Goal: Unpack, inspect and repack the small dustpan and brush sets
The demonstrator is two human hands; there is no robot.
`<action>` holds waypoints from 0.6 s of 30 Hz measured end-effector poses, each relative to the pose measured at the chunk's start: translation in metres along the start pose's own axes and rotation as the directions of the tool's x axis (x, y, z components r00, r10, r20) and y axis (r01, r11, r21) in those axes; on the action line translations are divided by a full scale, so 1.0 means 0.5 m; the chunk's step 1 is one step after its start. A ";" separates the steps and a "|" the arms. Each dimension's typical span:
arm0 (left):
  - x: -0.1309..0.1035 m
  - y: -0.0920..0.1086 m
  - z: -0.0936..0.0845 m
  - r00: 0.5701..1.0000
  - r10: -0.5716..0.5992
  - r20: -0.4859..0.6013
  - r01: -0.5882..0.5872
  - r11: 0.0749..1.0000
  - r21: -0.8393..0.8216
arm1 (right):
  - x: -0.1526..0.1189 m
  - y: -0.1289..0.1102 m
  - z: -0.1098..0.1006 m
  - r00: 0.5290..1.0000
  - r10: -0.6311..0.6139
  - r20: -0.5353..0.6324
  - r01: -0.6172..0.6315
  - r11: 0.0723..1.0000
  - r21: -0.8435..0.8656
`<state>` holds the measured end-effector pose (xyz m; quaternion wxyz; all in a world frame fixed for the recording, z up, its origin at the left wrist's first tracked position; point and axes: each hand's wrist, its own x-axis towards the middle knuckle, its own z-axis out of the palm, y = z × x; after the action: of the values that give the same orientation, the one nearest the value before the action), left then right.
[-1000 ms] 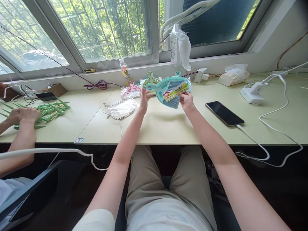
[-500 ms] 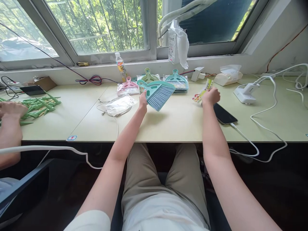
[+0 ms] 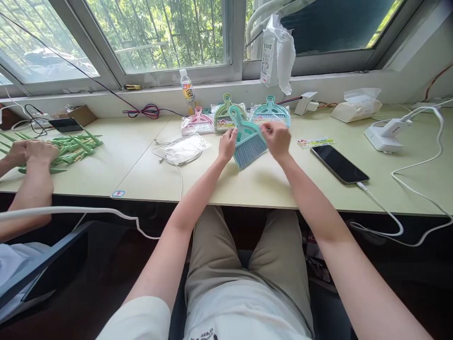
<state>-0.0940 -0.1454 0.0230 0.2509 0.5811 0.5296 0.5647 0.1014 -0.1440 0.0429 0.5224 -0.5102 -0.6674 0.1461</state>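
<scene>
A teal hand brush with its dustpan (image 3: pixel 249 147) is held up above the table, its handle pointing up and its grey-blue bristles down. My left hand (image 3: pixel 227 144) is closed on its left edge. At its upper right edge is my right hand (image 3: pixel 278 140), fingers curled in against the set; the fingertips are partly hidden. The colourful printed card (image 3: pixel 316 143) lies flat on the table to the right. Behind the hands stand packed brush sets: a pink one (image 3: pixel 198 123), a green one (image 3: pixel 226 111) and a teal one (image 3: pixel 271 109).
A phone (image 3: pixel 339 164) on a white cable lies at the right, near a white charger (image 3: pixel 387 134) and a tissue pack (image 3: pixel 357 105). A clear plastic bag (image 3: pixel 186 147) rests on a coiled cable at left. A co-worker's hands (image 3: pixel 35 152) touch green pieces (image 3: pixel 76 147).
The right hand has put the printed card down beside the phone and moved left to the brush and dustpan. That set has turned more upright. The view has shifted slightly.
</scene>
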 end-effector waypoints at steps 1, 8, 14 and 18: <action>-0.009 0.004 0.006 0.999 0.031 0.016 -0.031 0.999 0.040 | -0.021 -0.022 0.032 0.997 -0.038 0.072 0.040 0.999 -0.025; -0.025 0.011 0.016 0.990 0.123 0.075 -0.131 0.986 0.106 | -0.056 -0.021 0.085 0.999 0.007 0.045 -0.005 0.998 -0.060; -0.029 0.021 0.020 0.979 0.155 0.135 -0.169 0.981 0.100 | -0.015 -0.001 0.052 0.996 0.061 0.068 -0.055 0.995 -0.085; -0.038 0.037 0.019 0.972 0.196 0.129 -0.212 0.969 0.127 | 0.001 0.010 0.038 0.994 0.009 0.109 -0.008 1.000 -0.018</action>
<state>-0.0755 -0.1655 0.0297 0.1802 0.6803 0.4897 0.5147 0.0881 -0.1352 0.0316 0.4798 -0.5089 -0.6941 0.1701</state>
